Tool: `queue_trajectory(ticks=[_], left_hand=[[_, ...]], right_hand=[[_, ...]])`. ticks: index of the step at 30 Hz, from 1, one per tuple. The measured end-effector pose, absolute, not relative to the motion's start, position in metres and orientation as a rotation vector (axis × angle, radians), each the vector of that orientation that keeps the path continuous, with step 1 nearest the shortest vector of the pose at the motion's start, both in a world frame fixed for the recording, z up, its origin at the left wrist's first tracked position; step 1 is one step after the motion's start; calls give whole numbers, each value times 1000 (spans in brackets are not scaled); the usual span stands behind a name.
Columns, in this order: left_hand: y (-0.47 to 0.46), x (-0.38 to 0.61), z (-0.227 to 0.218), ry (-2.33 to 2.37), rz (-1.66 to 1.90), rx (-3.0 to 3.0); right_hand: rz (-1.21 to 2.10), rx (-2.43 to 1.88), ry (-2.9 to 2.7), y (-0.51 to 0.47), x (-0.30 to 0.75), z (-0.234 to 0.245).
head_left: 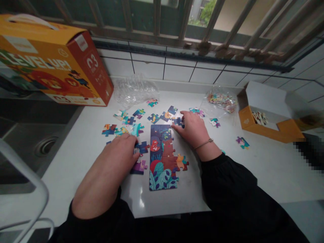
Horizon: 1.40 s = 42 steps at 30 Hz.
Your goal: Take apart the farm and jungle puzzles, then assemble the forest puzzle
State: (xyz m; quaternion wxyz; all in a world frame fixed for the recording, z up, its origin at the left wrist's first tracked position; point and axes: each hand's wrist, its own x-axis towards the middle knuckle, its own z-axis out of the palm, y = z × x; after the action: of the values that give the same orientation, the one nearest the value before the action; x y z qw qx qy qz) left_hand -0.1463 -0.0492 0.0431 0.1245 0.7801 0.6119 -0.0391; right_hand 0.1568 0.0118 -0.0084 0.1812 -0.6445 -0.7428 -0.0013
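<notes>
A partly joined jigsaw puzzle (pixel 162 158) lies on the white counter, showing a red animal, brown pieces and blue leaves. My right hand (pixel 193 130) is above its upper right corner, thumb and index finger apart around a dark blue puzzle piece (pixel 178 121). My left hand (pixel 123 150) rests low over loose pieces left of the puzzle, with its thumb and index finger apart. Beside that thumb lie a dark blue piece (pixel 143 147) and a purple piece (pixel 139 167). The other left fingertips are hidden. An orange animal piece (pixel 181 162) juts from the puzzle's right side.
Several loose pieces (pixel 139 113) lie beyond the puzzle. A large orange box (pixel 50 64) stands at the left by the sink (pixel 22 141). Clear plastic bags (pixel 135 89) lie at the back. An opened orange box (pixel 263 125) is on the right.
</notes>
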Motion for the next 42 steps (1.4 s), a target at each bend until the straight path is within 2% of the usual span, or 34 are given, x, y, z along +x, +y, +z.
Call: queue_trajectory(ticks=[9, 17, 23, 34, 37, 42], left_hand=[[-49, -145, 45, 1785, -157, 2266], [-49, -144, 48, 1770, -159, 2282], [-50, -139, 54, 1786, -235, 2246], [-54, -143, 50, 1753, -184, 2286], [-53, -142, 50, 1762, -209, 2271], [-54, -141, 51, 1762, -177, 2291]], right_hand=[[73, -1797, -2056, 17, 158, -6], [136, -1496, -2376, 26, 133, 0], [86, -1769, -2176, 49, 113, -4], [291, -1464, -2021, 55, 129, -4], [449, -1418, -1913, 45, 145, 10], [910, -1378, -1844, 22, 177, 22]])
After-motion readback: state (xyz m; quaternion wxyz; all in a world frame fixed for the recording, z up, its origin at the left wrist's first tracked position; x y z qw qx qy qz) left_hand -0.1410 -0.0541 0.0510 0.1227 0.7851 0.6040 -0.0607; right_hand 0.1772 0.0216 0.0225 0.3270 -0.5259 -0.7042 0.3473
